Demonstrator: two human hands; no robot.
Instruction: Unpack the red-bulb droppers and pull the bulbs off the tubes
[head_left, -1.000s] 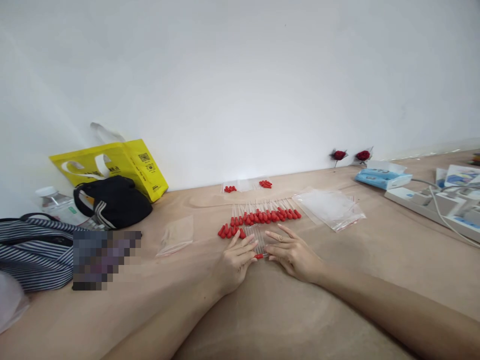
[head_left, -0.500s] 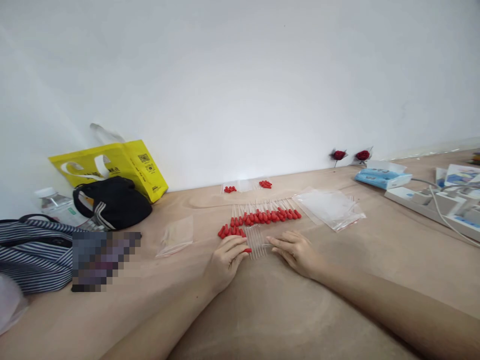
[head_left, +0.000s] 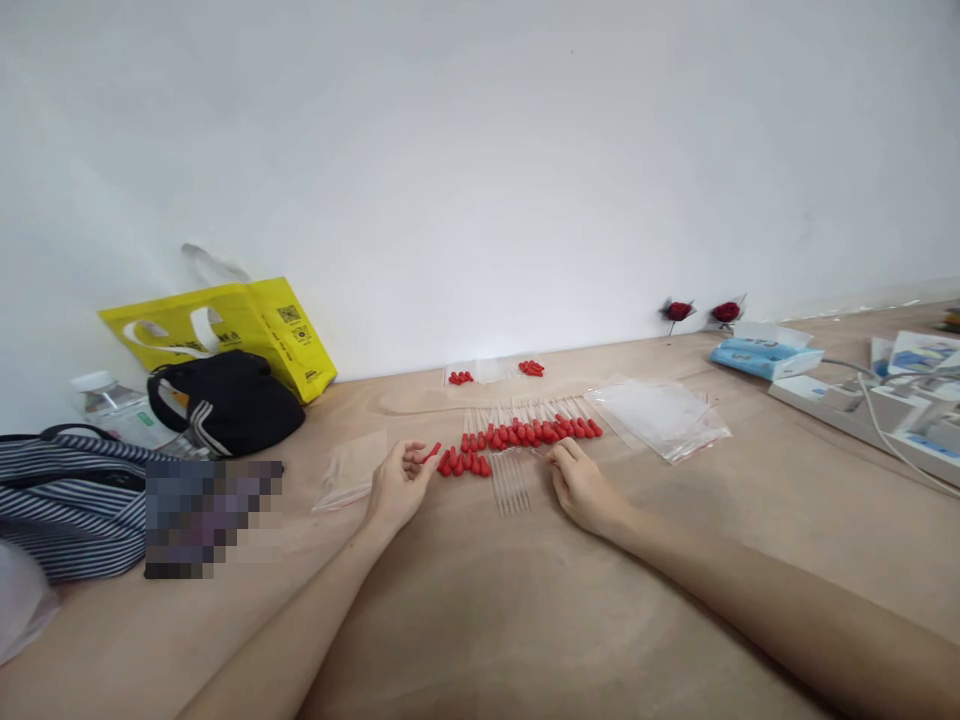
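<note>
"Two bare hands at work over the tabletop (head_left: 450,630). Taking the head view, what has the left one got?"

"The left hand (head_left: 403,482) has thumb and fingers together, its grip clamped on a red bulb (head_left: 432,453). It's just beside a small bunch of red bulbs (head_left: 466,463) lying in a rough line."

"And the other?"

"The right hand (head_left: 581,487) is over on the right of some clear tubes (head_left: 511,485), fingers curled, near their far ends. I can't tell from here whether that grip is closed on anything."

"How do those tubes lie?"

"Side by side on the tabletop, between the two hands, with the bunch of bulbs to their left. Just beyond is a long row of droppers (head_left: 525,433), red ends toward the person, pale stems toward the wall (head_left: 480,180)."

"Anything further back?"

"A clear packet (head_left: 491,371) near the wall, with more red bulbs at either end. Clear bags (head_left: 660,415) lie to the right of the droppers, and a thin clear bag (head_left: 352,470) lies near the left hand, on its far side."

"And out at the edges?"

"Over on the left, a yellow bag (head_left: 304,350) with a black cap (head_left: 247,405) in front; on the right, a blue packet (head_left: 765,357) beside a power strip (head_left: 825,405)."
</note>
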